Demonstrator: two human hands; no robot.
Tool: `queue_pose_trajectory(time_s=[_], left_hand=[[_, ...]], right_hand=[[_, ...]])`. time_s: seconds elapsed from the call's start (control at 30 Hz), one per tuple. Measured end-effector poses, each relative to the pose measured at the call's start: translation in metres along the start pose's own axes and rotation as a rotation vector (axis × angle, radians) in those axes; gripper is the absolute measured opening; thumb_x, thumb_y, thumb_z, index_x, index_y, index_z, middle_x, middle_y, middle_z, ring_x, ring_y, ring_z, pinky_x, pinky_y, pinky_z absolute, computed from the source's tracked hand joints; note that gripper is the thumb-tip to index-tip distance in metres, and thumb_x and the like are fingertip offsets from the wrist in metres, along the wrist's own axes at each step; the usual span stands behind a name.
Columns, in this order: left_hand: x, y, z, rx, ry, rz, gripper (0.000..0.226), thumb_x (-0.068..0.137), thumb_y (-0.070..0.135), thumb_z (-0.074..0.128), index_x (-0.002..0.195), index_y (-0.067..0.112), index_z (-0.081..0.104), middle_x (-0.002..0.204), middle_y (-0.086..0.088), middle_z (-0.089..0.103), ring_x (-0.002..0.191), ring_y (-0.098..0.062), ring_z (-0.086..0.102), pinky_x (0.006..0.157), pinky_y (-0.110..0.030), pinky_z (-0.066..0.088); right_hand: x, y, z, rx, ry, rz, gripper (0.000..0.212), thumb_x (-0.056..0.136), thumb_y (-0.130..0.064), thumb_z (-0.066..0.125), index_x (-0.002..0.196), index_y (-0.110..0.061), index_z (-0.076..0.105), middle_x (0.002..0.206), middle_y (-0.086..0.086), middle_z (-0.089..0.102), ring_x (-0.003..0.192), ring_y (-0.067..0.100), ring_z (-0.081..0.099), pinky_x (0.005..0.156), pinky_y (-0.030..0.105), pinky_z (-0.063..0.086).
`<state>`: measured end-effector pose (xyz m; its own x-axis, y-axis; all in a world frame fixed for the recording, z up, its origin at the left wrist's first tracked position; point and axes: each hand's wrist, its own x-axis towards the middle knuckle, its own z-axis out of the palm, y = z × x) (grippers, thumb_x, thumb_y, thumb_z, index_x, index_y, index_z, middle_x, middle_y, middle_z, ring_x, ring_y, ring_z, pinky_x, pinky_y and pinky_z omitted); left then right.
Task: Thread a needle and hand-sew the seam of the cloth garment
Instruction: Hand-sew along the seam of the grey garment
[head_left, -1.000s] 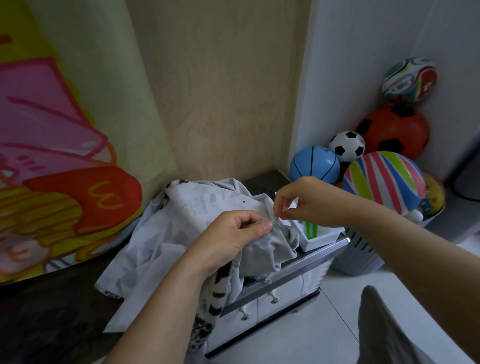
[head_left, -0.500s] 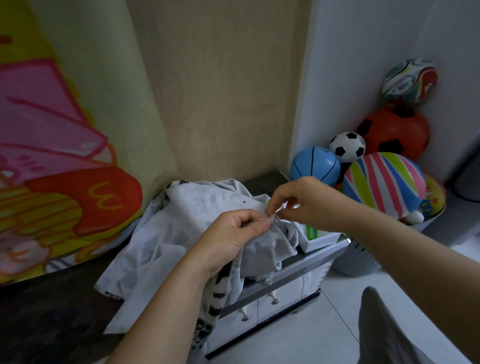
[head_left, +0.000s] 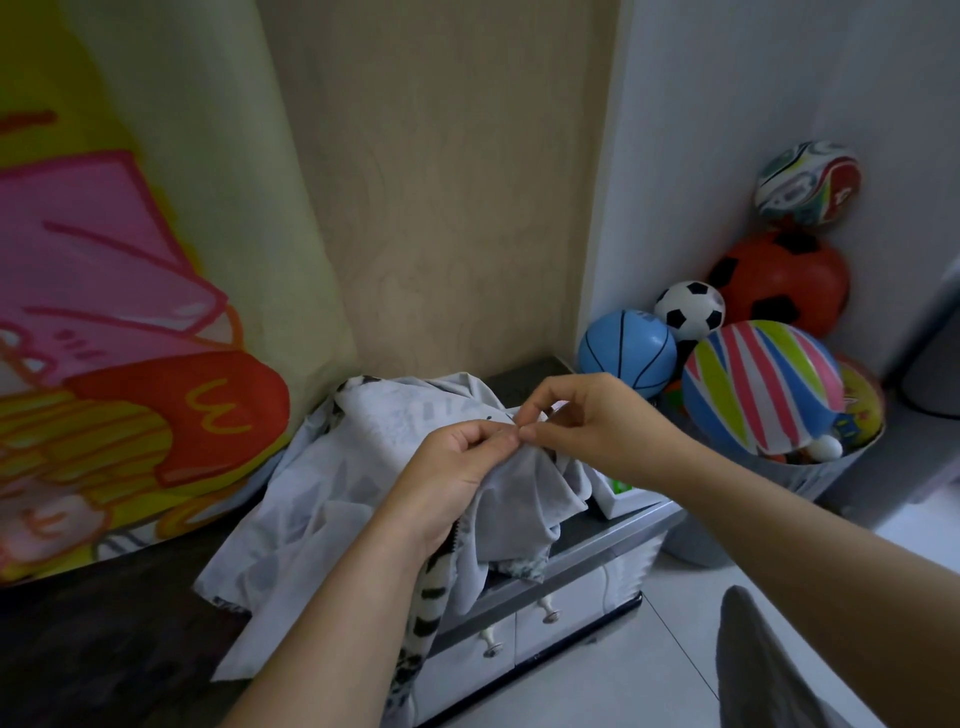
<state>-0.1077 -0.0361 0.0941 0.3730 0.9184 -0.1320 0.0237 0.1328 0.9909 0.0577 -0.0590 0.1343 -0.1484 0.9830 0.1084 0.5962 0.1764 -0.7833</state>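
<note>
Pinching a raised fold of the cloth garment, the left hand has its thumb and curled fingers closed on the pale fabric. The right hand meets it from the other side. Its thumb and forefinger tips are drawn together right at the top of that fold, touching the left thumb. Whether they grip cloth, a needle or nothing is too small to tell.

The one garment, whitish with a faint grey print, lies heaped on the dark top of a low cabinet. One black-and-white striped part hangs down over the front edge. Below the edge are two drawer knobs.

One white box stands on the cabinet top just beside the heap, partly under the right wrist. Something green shows inside it.

To the right, one grey basket stands on the floor in the corner, heaped with six balls. They are a blue one, a black-and-white one, a red-and-black one, a striped one, a yellow one, and a many-coloured one on top against the wall.

On the left hangs one curtain with a pink, red and yellow cartoon print.
</note>
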Motion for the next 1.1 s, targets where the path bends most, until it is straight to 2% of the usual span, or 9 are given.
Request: queue_pose_trajectory(time_s=[0.1,0.17,0.37,0.47,0.57,0.67,0.8,0.93,1.1], left_hand=[[0.003,0.002,0.001,-0.020,0.007,-0.033,0.018,0.089,0.027,0.065,0.077,0.020,0.076,0.092,-0.007,0.075,0.094,-0.019,0.069,0.090,-0.031,0.051],[0.005,0.005,0.003,-0.062,0.017,-0.057,0.017,0.089,0.024,0.065,0.080,0.015,0.075,0.091,-0.010,0.075,0.090,-0.020,0.068,0.087,-0.032,0.053],[0.012,0.010,0.002,-0.081,0.082,-0.084,0.016,0.089,0.021,0.065,0.081,0.009,0.074,0.092,-0.013,0.074,0.092,-0.023,0.067,0.095,-0.037,0.051],[0.015,0.010,-0.002,-0.095,0.120,-0.103,0.017,0.088,0.021,0.066,0.076,0.013,0.073,0.086,-0.009,0.074,0.090,-0.022,0.066,0.095,-0.037,0.050],[0.018,0.009,-0.005,-0.111,0.162,-0.126,0.014,0.088,0.023,0.065,0.080,0.014,0.073,0.090,-0.009,0.073,0.098,-0.025,0.065,0.098,-0.039,0.048],[0.018,0.011,-0.005,-0.124,0.176,-0.094,0.018,0.089,0.020,0.063,0.075,0.013,0.071,0.084,-0.009,0.071,0.092,-0.025,0.064,0.096,-0.039,0.048],[0.014,0.010,-0.004,-0.068,0.136,-0.080,0.015,0.088,0.025,0.066,0.078,0.015,0.074,0.089,-0.010,0.074,0.094,-0.026,0.066,0.099,-0.043,0.049],[0.011,0.006,-0.002,-0.007,0.118,-0.053,0.014,0.085,0.030,0.069,0.078,0.020,0.076,0.093,-0.007,0.075,0.103,-0.027,0.066,0.102,-0.046,0.046],[0.009,0.007,-0.005,0.016,0.096,-0.042,0.018,0.080,0.037,0.071,0.084,0.021,0.076,0.095,-0.003,0.075,0.104,-0.023,0.066,0.103,-0.043,0.046]], right_hand=[[-0.001,-0.005,0.004,-0.091,0.015,-0.062,0.003,0.090,-0.019,0.060,0.088,-0.021,0.062,0.091,-0.008,0.065,0.084,0.004,0.059,0.070,0.025,0.052],[-0.002,-0.012,0.005,-0.049,0.075,-0.058,0.005,0.093,-0.016,0.055,0.091,-0.019,0.059,0.092,-0.007,0.063,0.086,0.005,0.057,0.071,0.017,0.046],[-0.005,-0.041,-0.018,0.373,0.277,0.116,0.013,0.099,-0.018,0.044,0.087,-0.017,0.050,0.088,-0.002,0.070,0.088,0.011,0.064,0.085,0.031,0.049],[-0.007,-0.055,-0.037,0.811,0.190,0.232,0.023,0.100,-0.011,0.037,0.079,-0.014,0.045,0.062,0.002,0.055,0.060,0.016,0.060,0.070,0.035,0.056],[-0.013,-0.066,-0.049,1.062,0.052,0.329,0.029,0.098,-0.010,0.037,0.069,-0.016,0.036,0.057,-0.001,0.028,0.044,0.009,0.029,0.045,0.023,0.046],[-0.022,-0.067,-0.049,0.671,-0.046,0.327,0.022,0.097,-0.017,0.047,0.075,-0.011,0.048,0.057,-0.002,0.028,0.044,0.007,0.025,0.046,0.019,0.032],[-0.022,-0.045,-0.026,-0.126,-0.050,0.233,0.021,0.086,-0.034,0.065,0.097,-0.016,0.066,0.071,-0.009,0.058,0.039,-0.006,0.044,0.044,0.008,0.034],[-0.016,-0.026,-0.001,-0.188,0.115,0.165,0.026,0.079,-0.039,0.072,0.094,-0.018,0.070,0.077,-0.001,0.065,0.068,0.009,0.060,0.059,0.016,0.045],[-0.012,-0.021,0.005,-0.150,0.172,0.100,0.013,0.084,-0.029,0.069,0.080,-0.017,0.071,0.056,-0.007,0.052,0.051,0.005,0.044,0.048,0.008,0.036]])
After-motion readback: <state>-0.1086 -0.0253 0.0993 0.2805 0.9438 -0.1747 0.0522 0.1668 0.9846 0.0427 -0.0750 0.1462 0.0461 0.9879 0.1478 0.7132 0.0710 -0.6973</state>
